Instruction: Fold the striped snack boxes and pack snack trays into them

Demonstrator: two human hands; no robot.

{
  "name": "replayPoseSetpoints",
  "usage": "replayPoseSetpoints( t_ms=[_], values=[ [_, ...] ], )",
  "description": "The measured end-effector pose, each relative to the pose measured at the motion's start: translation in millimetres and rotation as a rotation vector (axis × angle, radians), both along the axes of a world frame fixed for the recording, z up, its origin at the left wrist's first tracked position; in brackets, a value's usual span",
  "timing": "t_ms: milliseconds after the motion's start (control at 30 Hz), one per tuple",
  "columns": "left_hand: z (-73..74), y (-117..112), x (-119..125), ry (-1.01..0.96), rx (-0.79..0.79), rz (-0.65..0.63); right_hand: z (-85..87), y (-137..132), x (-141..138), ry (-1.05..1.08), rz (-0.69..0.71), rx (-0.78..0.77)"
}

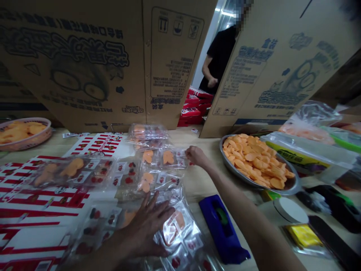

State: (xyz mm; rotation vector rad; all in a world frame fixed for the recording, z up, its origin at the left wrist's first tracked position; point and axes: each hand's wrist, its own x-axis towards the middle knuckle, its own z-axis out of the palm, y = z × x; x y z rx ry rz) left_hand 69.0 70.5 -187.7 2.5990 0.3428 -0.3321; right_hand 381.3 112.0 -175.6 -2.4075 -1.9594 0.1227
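Observation:
My left hand [149, 225] lies flat with fingers spread on a pile of clear plastic packets [180, 233] that hold orange pieces and small red-printed cards. Farther out, my right hand [195, 156] is closed in a pinch on the edge of another clear packet [169, 158] with an orange piece inside. More such packets [132, 177] are spread between the two hands. A metal bowl [289, 187] full of loose orange pieces stands just right of my right forearm.
A blue tape dispenser [222, 229] lies under my right forearm. Red-and-white striped sheets [36, 210] cover the left of the table. A pink basket [26, 141] of orange pieces sits far left. Large cardboard boxes [84, 64] wall the back. A person in black [218, 60] stands beyond them.

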Motion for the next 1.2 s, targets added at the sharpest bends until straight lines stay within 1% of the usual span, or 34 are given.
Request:
replayPoseSetpoints(
  t_ms=[67,133,167,233,333,400,467,567,667,767,833,933,1033,1100,1200],
  values=[
    [-2.7,-0.9,-0.5,-0.039,0.031,-0.006,2.1,10.1,7.1,-0.01,-0.039,0.027],
    [-1.5,-1.5,0.9,-0.083,0.052,-0.014,-0.7,18.5,8.9,-0.011,-0.069,0.046],
    [1.0,-1.1,3.0,-0.116,0.062,0.005,-3.4,21.5,8.2,-0.008,-0.079,0.049],
    [8.4,3.2,11.6,-0.204,0.098,0.101,-8.5,24.3,6.8,0.006,-0.09,0.053],
    [16.9,22.9,37.5,-0.336,0.232,0.288,-7.9,19.9,11.1,0.039,-0.107,0.099],
    [15.5,43.9,63.0,-0.348,0.349,0.329,-1.1,12.6,18.7,0.065,-0.122,0.147],
    [8.7,66.2,91.9,-0.262,0.45,0.306,7.7,3.9,26.4,0.094,-0.133,0.189],
    [-3.9,92.2,131.3,-0.091,0.504,0.219,18.1,-8.1,33.5,0.14,-0.13,0.243],
    [-11.2,104.9,154.0,-0.055,0.507,0.161,22.7,-15.8,37.3,0.183,-0.119,0.295],
    [-12.6,106.2,156.2,-0.051,0.514,0.109,24.7,-19.1,42.0,0.218,-0.119,0.335],
    [-11.1,101.7,148.2,-0.054,0.51,0.067,25.3,-19.2,45.2,0.237,-0.121,0.354],
    [-5.8,89.2,129.9,-0.067,0.508,0.017,23.6,-15.7,46.1,0.266,-0.12,0.373],
    [0.6,79.0,119.1,-0.101,0.521,0.012,18.8,-9.1,40.8,0.294,-0.12,0.376],
    [3.2,79.4,121.5,-0.122,0.527,0.029,15.7,-5.1,35.8,0.308,-0.125,0.371],
    [3.8,88.8,133.4,-0.12,0.525,0.056,14.2,-4.2,32.0,0.311,-0.135,0.367]
  ],
)
